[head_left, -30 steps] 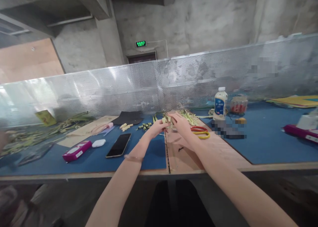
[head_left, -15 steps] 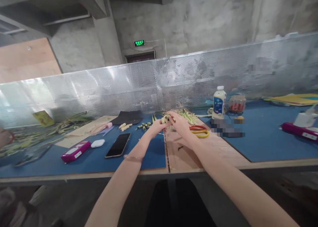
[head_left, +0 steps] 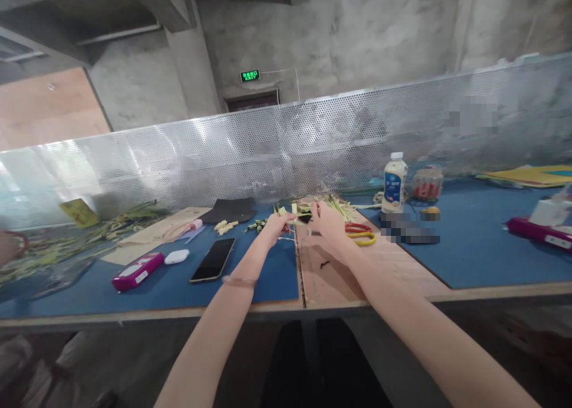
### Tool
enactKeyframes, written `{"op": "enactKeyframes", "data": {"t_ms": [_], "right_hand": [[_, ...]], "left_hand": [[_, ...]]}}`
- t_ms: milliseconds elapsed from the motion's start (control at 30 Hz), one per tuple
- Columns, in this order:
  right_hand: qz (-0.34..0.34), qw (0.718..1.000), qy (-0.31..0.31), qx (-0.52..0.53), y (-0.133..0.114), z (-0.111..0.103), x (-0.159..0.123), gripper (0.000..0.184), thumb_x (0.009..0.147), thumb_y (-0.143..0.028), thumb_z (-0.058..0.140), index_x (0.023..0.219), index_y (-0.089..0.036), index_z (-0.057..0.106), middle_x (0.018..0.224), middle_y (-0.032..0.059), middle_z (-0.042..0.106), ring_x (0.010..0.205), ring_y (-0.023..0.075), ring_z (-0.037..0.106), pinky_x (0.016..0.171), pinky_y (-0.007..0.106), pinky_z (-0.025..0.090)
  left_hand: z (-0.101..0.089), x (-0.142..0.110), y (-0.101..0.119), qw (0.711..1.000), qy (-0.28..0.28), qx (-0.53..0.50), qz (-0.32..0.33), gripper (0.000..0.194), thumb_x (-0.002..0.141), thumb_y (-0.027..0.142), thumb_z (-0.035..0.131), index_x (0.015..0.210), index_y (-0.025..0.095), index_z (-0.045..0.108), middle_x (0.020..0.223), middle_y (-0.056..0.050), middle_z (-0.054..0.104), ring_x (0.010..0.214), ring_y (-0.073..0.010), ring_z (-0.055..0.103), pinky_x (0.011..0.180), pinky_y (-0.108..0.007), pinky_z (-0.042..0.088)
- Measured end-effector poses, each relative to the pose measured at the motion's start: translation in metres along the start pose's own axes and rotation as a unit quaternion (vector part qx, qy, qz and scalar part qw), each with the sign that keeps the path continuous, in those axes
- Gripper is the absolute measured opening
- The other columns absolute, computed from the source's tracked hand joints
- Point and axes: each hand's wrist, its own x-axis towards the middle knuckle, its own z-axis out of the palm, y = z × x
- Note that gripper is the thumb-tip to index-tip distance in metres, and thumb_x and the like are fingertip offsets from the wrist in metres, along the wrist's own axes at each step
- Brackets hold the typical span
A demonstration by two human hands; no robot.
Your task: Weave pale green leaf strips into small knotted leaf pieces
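My left hand (head_left: 273, 224) and my right hand (head_left: 324, 220) are stretched out over the far middle of the table, a short gap between them. Both pinch a pale green leaf strip (head_left: 295, 210) that runs from one to the other, with a small dark piece hanging near the right fingers. Behind the hands lies a heap of green leaf strips (head_left: 336, 205). Red and yellow scissors (head_left: 360, 231) lie just right of my right hand. Small pale woven pieces (head_left: 226, 226) sit on the blue mat (head_left: 170, 280) to the left.
A black phone (head_left: 213, 259), white earbud case (head_left: 176, 257) and magenta box (head_left: 132, 272) lie on the left mat. A white bottle (head_left: 394, 183) and a clear jar (head_left: 427, 184) stand at right. A perforated metal screen (head_left: 223, 152) closes the back. Another person's hand (head_left: 8, 246) shows at far left.
My hands have moved apart and slightly farther from me, drawing the leaf strip out between them; before they were pressed together on it.
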Motion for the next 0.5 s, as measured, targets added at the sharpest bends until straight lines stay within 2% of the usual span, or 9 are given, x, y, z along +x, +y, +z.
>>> {"op": "enactKeyframes", "data": {"t_ms": [67, 133, 267, 367, 433, 500], "right_hand": [[0.002, 1.0, -0.01, 0.017, -0.001, -0.001, 0.0, 0.024, 0.087, -0.033, 0.042, 0.086, -0.016, 0.058, 0.074, 0.0099, 0.064, 0.075, 0.0213, 0.059, 0.066, 0.027, 0.037], [-0.004, 0.998, -0.028, 0.05, -0.002, -0.003, 0.0, 0.017, 0.084, -0.029, 0.046, 0.086, -0.017, 0.058, 0.077, 0.0086, 0.064, 0.078, 0.0211, 0.059, 0.068, 0.027, 0.037], [-0.021, 0.983, -0.095, 0.158, -0.006, -0.003, 0.0, 0.011, 0.078, -0.024, 0.05, 0.081, -0.019, 0.059, 0.082, 0.006, 0.065, 0.079, 0.0188, 0.058, 0.069, 0.027, 0.04], [-0.02, 0.948, -0.174, 0.265, -0.009, -0.004, -0.001, 0.016, 0.078, -0.03, 0.05, 0.08, -0.018, 0.059, 0.077, 0.0045, 0.066, 0.064, 0.015, 0.057, 0.057, 0.024, 0.042], [-0.013, 0.913, -0.229, 0.336, -0.012, -0.008, -0.003, 0.025, 0.08, -0.038, 0.047, 0.087, -0.017, 0.06, 0.079, 0.0053, 0.067, 0.056, 0.0128, 0.055, 0.049, 0.023, 0.041], [-0.004, 0.873, -0.277, 0.4, -0.015, -0.012, -0.003, 0.036, 0.082, -0.044, 0.041, 0.094, -0.017, 0.061, 0.087, 0.0077, 0.068, 0.055, 0.0124, 0.055, 0.047, 0.022, 0.041]], "left_hand": [[-0.002, 0.003, -0.003, 1.0, 0.013, 0.011, -0.017, 0.018, 0.079, 0.029, 0.06, 0.082, 0.011, 0.059, 0.065, 0.002, 0.055, 0.051, -0.0071, 0.049, 0.052, -0.022, 0.044], [-0.004, 0.005, -0.004, 0.999, 0.02, 0.025, -0.033, 0.021, 0.084, 0.03, 0.054, 0.092, 0.011, 0.058, 0.08, -0.002, 0.059, 0.063, -0.01, 0.056, 0.058, -0.026, 0.048], [-0.008, 0.006, -0.006, 0.997, 0.041, 0.051, -0.047, 0.028, 0.086, 0.031, 0.052, 0.107, 0.013, 0.054, 0.103, -0.007, 0.058, 0.085, -0.0162, 0.059, 0.072, -0.034, 0.051], [-0.011, 0.006, -0.006, 0.995, 0.061, 0.065, -0.038, 0.029, 0.086, 0.031, 0.052, 0.109, 0.013, 0.054, 0.105, -0.007, 0.057, 0.087, -0.017, 0.058, 0.073, -0.036, 0.051], [-0.013, 0.005, -0.005, 0.995, 0.072, 0.071, -0.027, 0.027, 0.086, 0.031, 0.052, 0.106, 0.013, 0.054, 0.101, -0.007, 0.058, 0.083, -0.0156, 0.059, 0.07, -0.033, 0.051], [-0.014, 0.005, -0.005, 0.994, 0.075, 0.074, -0.015, 0.025, 0.086, 0.031, 0.052, 0.102, 0.012, 0.056, 0.094, -0.005, 0.059, 0.075, -0.0131, 0.058, 0.064, -0.029, 0.051]]}}
